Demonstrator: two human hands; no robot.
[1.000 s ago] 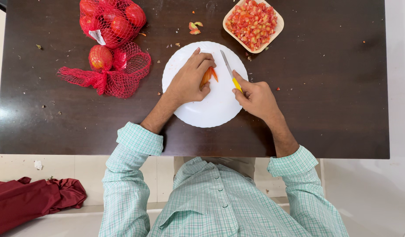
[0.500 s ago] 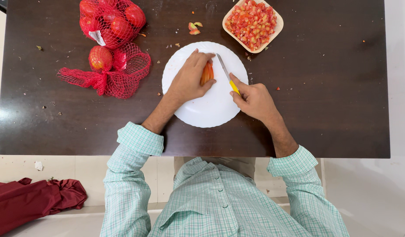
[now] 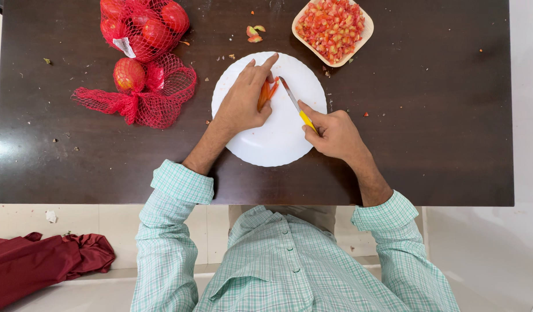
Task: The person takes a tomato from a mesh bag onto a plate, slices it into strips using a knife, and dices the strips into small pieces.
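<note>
On a round white plate (image 3: 278, 144) my left hand (image 3: 243, 99) presses down on orange-red tomato slices (image 3: 265, 92), fingers stretched over them. My right hand (image 3: 331, 132) grips a knife (image 3: 294, 103) with a yellow handle. Its blade points up and left, with the tip touching the right side of the slices.
A square cream dish of diced tomato (image 3: 332, 29) stands at the back right. A red net bag of whole tomatoes (image 3: 140, 26) and a second net with one tomato (image 3: 129, 75) lie at the back left. Tomato scraps (image 3: 254, 33) lie behind the plate on the dark table (image 3: 440, 115).
The knife has swung left, its tip now against the slices. My left hand shifted slightly up, gathering the slices closer together under its fingers.
</note>
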